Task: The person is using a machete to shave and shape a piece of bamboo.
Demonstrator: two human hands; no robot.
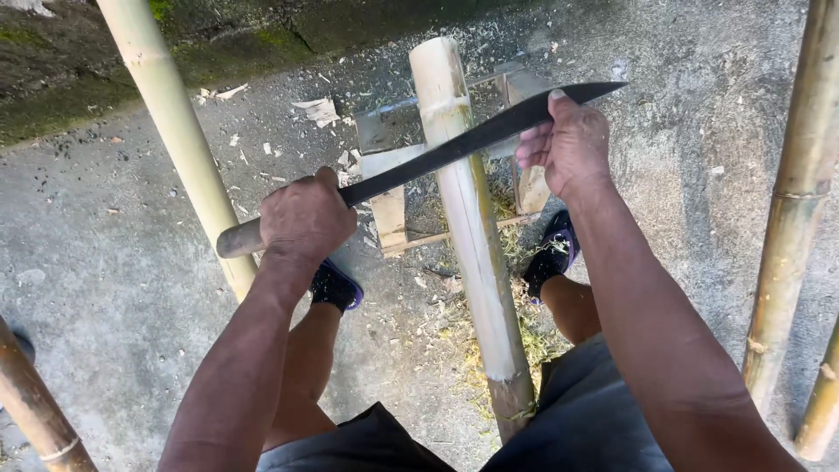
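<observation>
Hands both on a long dark curved steel machete blade (472, 140) with a rounded wooden handle (240, 238); left hand (306, 217) fisted tight around that handle at 9 o'clock of the frame centre, fingers fully wrapped; right hand (570, 144) at 2 o'clock, fingers curled over the blade's back near the tip, thumb on top, pinching the steel; blade runs diagonally from 8 o'clock up to 2 o'clock, edge laid across a pale scraped bamboo pole (468, 227); contact point at roughly 12 o'clock of centre, upper third of the pole.

Pole runs from 12 o'clock down to 6 o'clock between the person's legs; skin stripped pale along most of it, darker brown-green below the node at its near end; far end rests on a rough wooden cradle of blocks (384, 188) and thin metal rods.

Dark shoes with purple trim (336, 287) either side of the pole; grey shorts at 6 o'clock.

Shavings and fibres (319, 109) scattered on the grey concrete floor (114, 262) around the cradle; another yellow-green bamboo pole (175, 131) leaning at 10 o'clock; more poles at 3 o'clock (791, 218) and 8 o'clock (35, 411); mossy wall along 11 o'clock; no packages, labels or signs visible.
</observation>
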